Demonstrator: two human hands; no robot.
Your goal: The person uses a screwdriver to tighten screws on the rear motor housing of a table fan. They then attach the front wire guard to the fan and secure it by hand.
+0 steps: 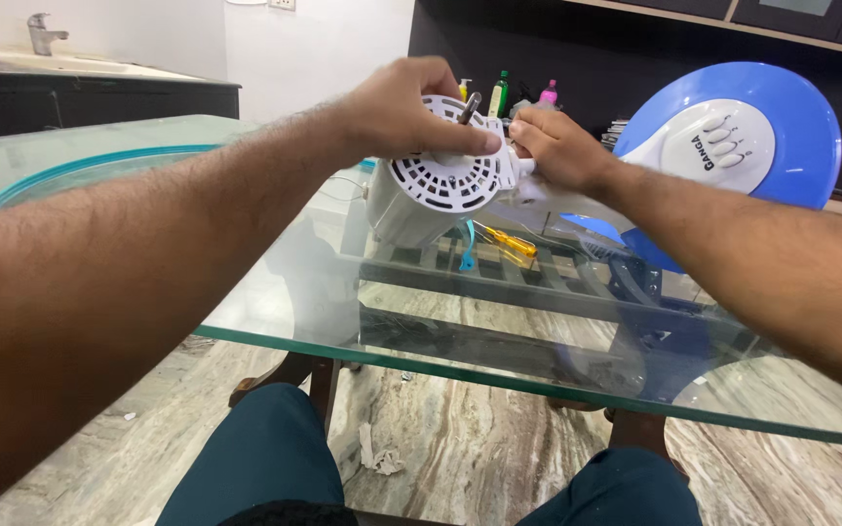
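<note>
Both hands hold a white fan motor housing [431, 190] just above the glass table [275, 292]. His left hand [401, 107] is closed over its slotted top, thumb beside the metal shaft [469, 107]. His right hand [557, 146] seems to pinch the housing's edge, but the fingertips are hidden. Below the grip lies a yellow screwdriver [509, 241]; a blue fan base [733, 136] stands beyond the right wrist.

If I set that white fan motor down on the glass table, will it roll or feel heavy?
The white fan motor looks rounded and drum-shaped, so on its side it could roll. Its hard slotted casing and metal shaft suggest it is stiff and probably heavy for its size. The glass table is smooth, so it may slide.
</note>
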